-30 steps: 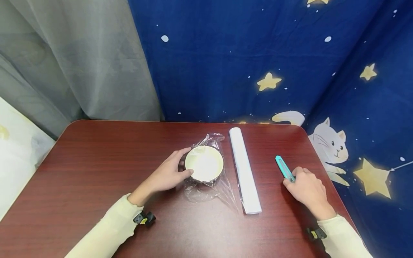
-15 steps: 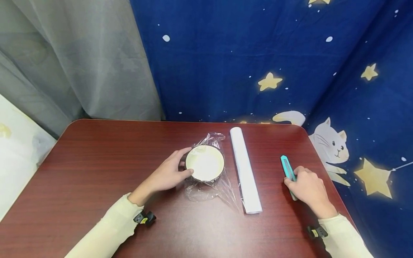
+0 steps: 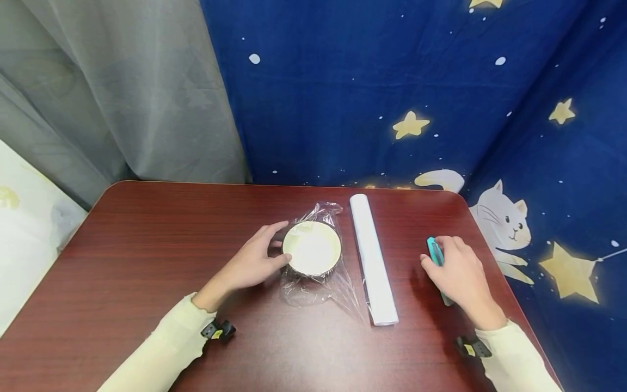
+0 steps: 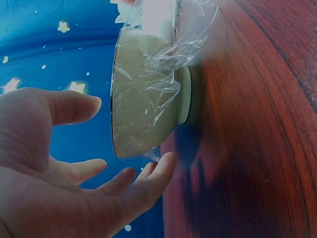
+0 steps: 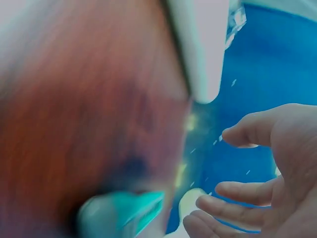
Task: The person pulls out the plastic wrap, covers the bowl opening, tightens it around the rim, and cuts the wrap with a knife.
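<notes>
A pale bowl (image 3: 312, 248) wrapped in clear plastic film (image 3: 306, 294) stands upright on the table. At its left side is my left hand (image 3: 252, 261), thumb and fingers spread; the left wrist view shows a gap between the thumb and the bowl (image 4: 141, 94), and the fingertips close to its lower side. A teal utility knife (image 3: 435, 252) lies on the table at the right. Over it hovers my right hand (image 3: 462, 275) with loosely bent fingers, and in the right wrist view the knife (image 5: 131, 210) sits apart from them. The hand hides part of the knife in the head view.
Between the bowl and the knife lies a long white roll (image 3: 374, 261), lengthwise on the reddish-brown table (image 3: 171, 234). Behind the table hang a grey curtain (image 3: 132, 98) and a blue starry curtain (image 3: 323, 98).
My right hand set the utility knife down, turning it slightly, then let go and lifted off it. The left hand has eased slightly away from the bowl.
</notes>
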Tool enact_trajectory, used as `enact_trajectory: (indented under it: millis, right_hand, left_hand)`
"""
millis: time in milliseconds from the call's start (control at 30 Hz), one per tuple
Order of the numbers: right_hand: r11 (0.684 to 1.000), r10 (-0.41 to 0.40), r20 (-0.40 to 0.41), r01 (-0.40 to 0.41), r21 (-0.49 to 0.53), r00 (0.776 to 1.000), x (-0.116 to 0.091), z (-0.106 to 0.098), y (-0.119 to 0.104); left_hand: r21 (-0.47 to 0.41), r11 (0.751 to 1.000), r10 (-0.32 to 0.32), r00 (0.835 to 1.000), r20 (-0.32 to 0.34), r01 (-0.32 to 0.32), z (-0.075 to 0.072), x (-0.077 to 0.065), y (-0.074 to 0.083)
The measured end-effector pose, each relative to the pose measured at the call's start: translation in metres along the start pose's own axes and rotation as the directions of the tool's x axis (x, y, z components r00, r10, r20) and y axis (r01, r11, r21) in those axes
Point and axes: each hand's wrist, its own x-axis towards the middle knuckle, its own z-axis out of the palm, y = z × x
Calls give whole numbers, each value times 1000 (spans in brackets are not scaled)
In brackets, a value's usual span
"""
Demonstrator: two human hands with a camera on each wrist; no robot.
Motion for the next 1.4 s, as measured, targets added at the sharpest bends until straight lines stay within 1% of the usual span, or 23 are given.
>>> enact_trajectory:
  millis: [167,367,600,733,800,933,1000,1067,1167,1233,1400]
  right_hand:
    - [997,-67,16,66,30,998,8,0,-29]
    - [987,-156,32,154,54,987,16,3,-62]
    - [976,-213,72,209,60,974,27,13,-98]
    - [966,-247,131,233,114,960,31,21,-113]
    - [957,-272,174,247,150,946,33,26,-119]
    - [929,-352,239,308,204,905,36,35,-125]
    - [912,-394,246,345,221,886,37,38,-125]
    - [899,-424,245,373,231,872,37,41,-125]
    - [890,-444,247,391,237,861,38,45,-125]
    - [888,-448,252,395,235,858,38,46,-126]
    - [882,-462,258,408,235,849,39,49,-130]
  left_hand:
    - [-24,1000,14,1000,-13,-14,-1,0,1]
    - [-9,999,32,999,-27,-32,-2,1,4]
    - [71,994,87,995,-44,-84,1,10,10]
    - [94,989,120,992,-45,-116,3,14,11]
    - [124,983,138,990,-41,-132,3,15,10]
    - [198,963,188,982,-7,-183,4,15,6]
    - [224,950,216,976,26,-216,3,15,5]
    - [240,939,237,969,65,-246,2,15,3]
    - [253,929,249,961,118,-271,0,15,3]
    - [268,922,248,958,141,-279,-2,15,3]
    - [289,912,248,953,172,-290,-7,16,1]
